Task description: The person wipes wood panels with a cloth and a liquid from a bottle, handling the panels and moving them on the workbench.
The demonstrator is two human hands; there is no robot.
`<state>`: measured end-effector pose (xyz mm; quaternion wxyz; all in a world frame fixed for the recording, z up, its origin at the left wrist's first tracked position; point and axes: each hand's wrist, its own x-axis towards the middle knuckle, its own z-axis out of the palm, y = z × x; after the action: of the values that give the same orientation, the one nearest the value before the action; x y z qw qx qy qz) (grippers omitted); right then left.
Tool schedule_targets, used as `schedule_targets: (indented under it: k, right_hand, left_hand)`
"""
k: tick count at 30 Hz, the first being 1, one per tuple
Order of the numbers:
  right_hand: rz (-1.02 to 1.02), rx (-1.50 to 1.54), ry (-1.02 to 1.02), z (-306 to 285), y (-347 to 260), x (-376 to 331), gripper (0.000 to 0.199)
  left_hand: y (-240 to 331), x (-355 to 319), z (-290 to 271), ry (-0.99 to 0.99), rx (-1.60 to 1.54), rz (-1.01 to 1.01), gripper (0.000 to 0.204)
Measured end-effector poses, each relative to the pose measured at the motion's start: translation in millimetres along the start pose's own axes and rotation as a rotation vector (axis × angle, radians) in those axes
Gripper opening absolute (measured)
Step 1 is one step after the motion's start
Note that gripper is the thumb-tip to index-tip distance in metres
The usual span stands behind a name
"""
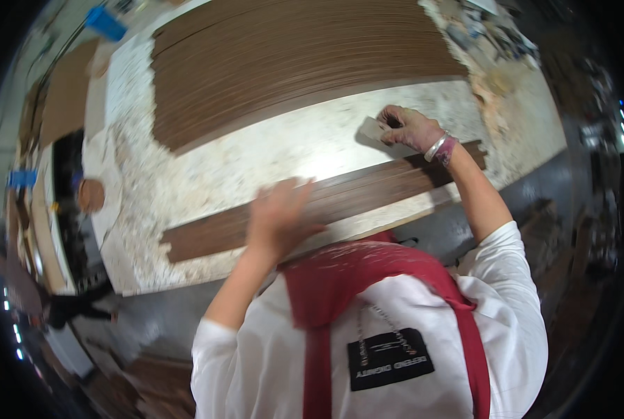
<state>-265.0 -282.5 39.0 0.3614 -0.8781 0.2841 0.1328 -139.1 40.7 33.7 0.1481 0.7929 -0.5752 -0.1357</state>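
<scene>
A narrow row of dark brown wooden strips [368, 187] lies slantwise along the near side of the white, stained worktable [256, 157]. My left hand [277, 220], smeared by motion, rests across this row left of its middle, fingers stretched and thumb apart. Above the tabletop, just beyond the row's right part, my right hand [411, 130] is closed on a small pale flat square piece [372, 130]. Whether that piece is a scraper or a pad I cannot tell. My right wrist wears a silver band, and purple stains mark the skin.
A broad sheet of similar brown strips [305, 59] covers the table's far side. Assorted tools and scraps [486, 35] lie at the far right. A blue cup-like container [105, 24] stands far left, and a brown round container [91, 195] sits by the left edge.
</scene>
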Motion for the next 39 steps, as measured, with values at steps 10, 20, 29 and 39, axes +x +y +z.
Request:
schedule_targets:
  k: [10, 20, 29, 39]
  right_hand:
    - [0.163, 0.940, 0.794, -101, 268, -104, 0.035]
    - [0.245, 1.504, 0.883, -36, 262, -78, 0.017]
    - [0.138, 1.209, 0.882, -55, 237, -79, 0.029]
    - [-0.076, -0.087, 0.454, -70, 159, -26, 0.049]
  left_hand:
    - [-210, -194, -18, 0.578, -0.959, -0.808, 0.057]
    - [-169, -159, 1, 0.650, -0.851, -0.785, 0.048]
    - [-136, -127, -27, 0.562, -0.289, -0.731, 0.043]
    - [59, 79, 29, -0.064, -0.124, -0.036, 0.032]
